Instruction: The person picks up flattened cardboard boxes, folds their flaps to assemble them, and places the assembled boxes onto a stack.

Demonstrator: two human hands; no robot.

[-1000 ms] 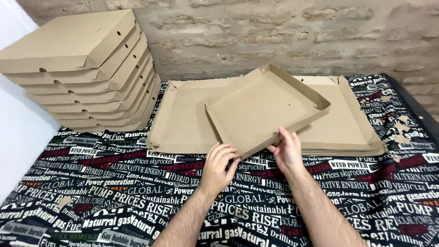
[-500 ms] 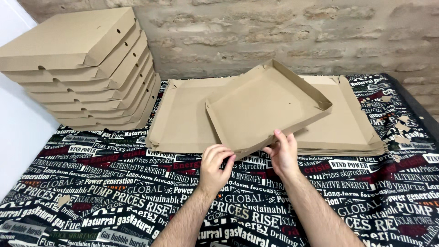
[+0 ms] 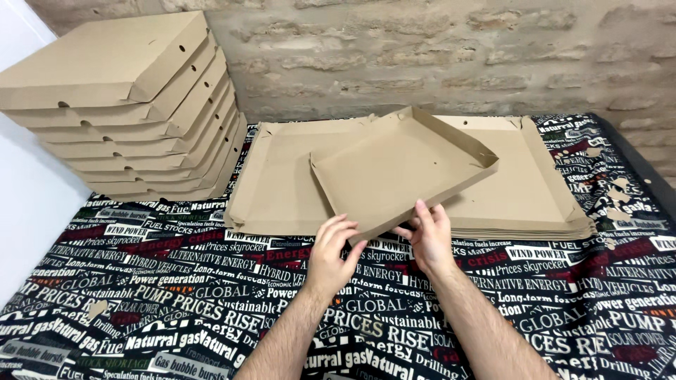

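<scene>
Hands at lower centre of the frame, both forearms rising from the bottom edge; left hand (image 3: 334,255) with fingers (image 3: 335,229) spread and slightly curled, tips touching the near corner of a half-folded cardboard box (image 3: 401,169); right hand (image 3: 429,236) just beside it, fingers (image 3: 424,213) together on the box's near edge and thumb tucked below, so it looks like a pinch on that edge, though the thumb's contact is partly hidden; box is brown, square, shallow, its side walls standing up along the upper right and far sides; it sits tilted, near corner low by the hands, far corner raised toward the centre of the frame; under it, a pile of flat unfolded cardboard sheets (image 3: 535,190) spreading across the middle and right of the frame; box overlaps the pile and rests on or just above it, cannot tell which; stack of finished closed boxes (image 3: 120,105) in the upper left, leaning a little, with small round holes in their side walls; all of it on a tablecloth (image 3: 176,302) printed in black, white and red newspaper lettering; rough brick wall (image 3: 436,56) across the top; pale wall (image 3: 28,204) at the left edge; small cardboard scraps (image 3: 620,211) on the cloth at the right, well apart from the hands.
</scene>
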